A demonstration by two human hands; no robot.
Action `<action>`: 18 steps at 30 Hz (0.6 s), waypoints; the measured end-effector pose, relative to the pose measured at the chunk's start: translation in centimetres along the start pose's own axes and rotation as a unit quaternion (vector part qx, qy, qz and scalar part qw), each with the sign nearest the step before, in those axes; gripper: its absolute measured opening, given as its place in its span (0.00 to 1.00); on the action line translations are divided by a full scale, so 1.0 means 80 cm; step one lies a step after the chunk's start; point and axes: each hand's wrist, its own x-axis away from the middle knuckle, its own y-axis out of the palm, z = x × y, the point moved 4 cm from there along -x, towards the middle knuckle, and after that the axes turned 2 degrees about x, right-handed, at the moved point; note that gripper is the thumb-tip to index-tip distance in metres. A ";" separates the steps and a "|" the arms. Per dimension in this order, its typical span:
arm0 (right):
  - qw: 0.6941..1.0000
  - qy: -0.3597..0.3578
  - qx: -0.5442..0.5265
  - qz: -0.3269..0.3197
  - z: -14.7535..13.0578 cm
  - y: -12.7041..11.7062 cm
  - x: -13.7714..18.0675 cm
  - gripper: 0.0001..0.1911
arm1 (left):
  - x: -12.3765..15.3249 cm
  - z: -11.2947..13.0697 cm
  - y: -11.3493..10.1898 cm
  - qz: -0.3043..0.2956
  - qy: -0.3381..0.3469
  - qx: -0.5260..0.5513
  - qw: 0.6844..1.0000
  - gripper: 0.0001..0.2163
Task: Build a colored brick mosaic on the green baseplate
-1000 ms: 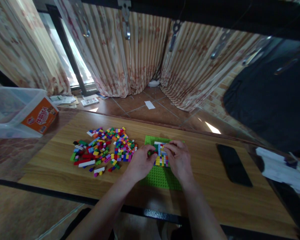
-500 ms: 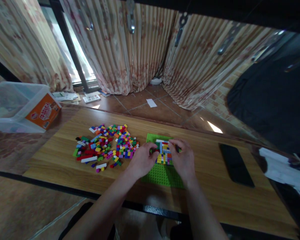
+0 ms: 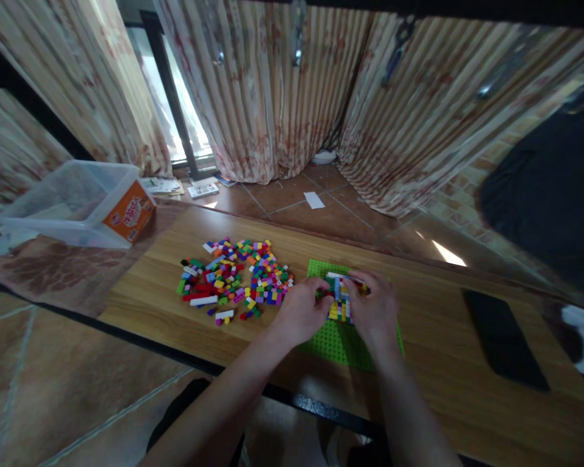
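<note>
Small multicoloured toy bricks form a low block on the studded green baseplate. My left hand is at the block's left side, thumb and forefinger curled in a pinch beside a small dark green piece; whether that piece is held or fixed to the block is unclear. My right hand lies over the block's right part, its curled fingers touching the bricks and hiding several of them. A wide pile of loose toy bricks is spread to the left of my left hand.
A black phone-like slab lies on the wooden table at right. A clear plastic bin with an orange label stands at far left. Striped curtains hang beyond the table, and a white paper lies on the floor.
The view has turned left, so everything sits further right in the picture. My right hand has shifted slightly left over the block; my left hand keeps its pinch beside it.
</note>
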 end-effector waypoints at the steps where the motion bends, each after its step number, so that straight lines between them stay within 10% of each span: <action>1: 1.000 0.003 -0.003 0.001 0.002 0.000 0.000 0.16 | 0.000 0.000 0.000 0.002 0.000 0.004 1.000 0.10; 18: 0.998 0.035 -0.049 -0.018 0.018 0.003 -0.003 0.19 | 0.006 -0.005 -0.030 0.052 0.004 0.051 0.997 0.10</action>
